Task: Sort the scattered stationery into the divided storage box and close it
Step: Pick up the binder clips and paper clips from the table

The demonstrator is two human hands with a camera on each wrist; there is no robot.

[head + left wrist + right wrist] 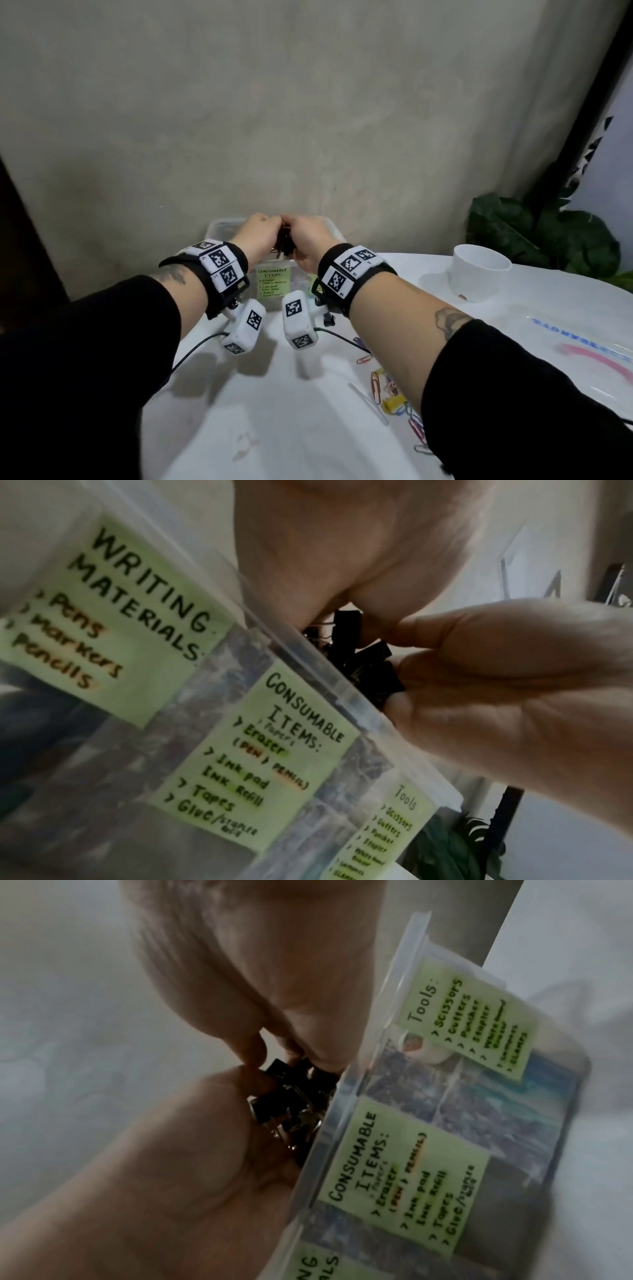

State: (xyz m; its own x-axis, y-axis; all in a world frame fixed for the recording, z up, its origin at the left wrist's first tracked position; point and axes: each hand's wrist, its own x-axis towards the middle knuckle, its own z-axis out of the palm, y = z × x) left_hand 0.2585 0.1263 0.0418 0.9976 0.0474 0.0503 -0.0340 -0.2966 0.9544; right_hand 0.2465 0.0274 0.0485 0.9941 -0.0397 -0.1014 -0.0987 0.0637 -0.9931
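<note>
Both hands are cupped together over the clear divided storage box, holding a bunch of black binder clips between them. My left hand curls round the clips from the left and my right hand from the right. In the left wrist view the binder clips sit just above the box rim, between the left palm and the right hand's fingers. The right wrist view has the same clips beside the box's rim. The box's inside is hidden.
Green labels on the box front read Writing Materials, Consumable Items and Tools. Coloured paper clips and a yellow clip lie near my right forearm. A white cup and a plant stand at the right.
</note>
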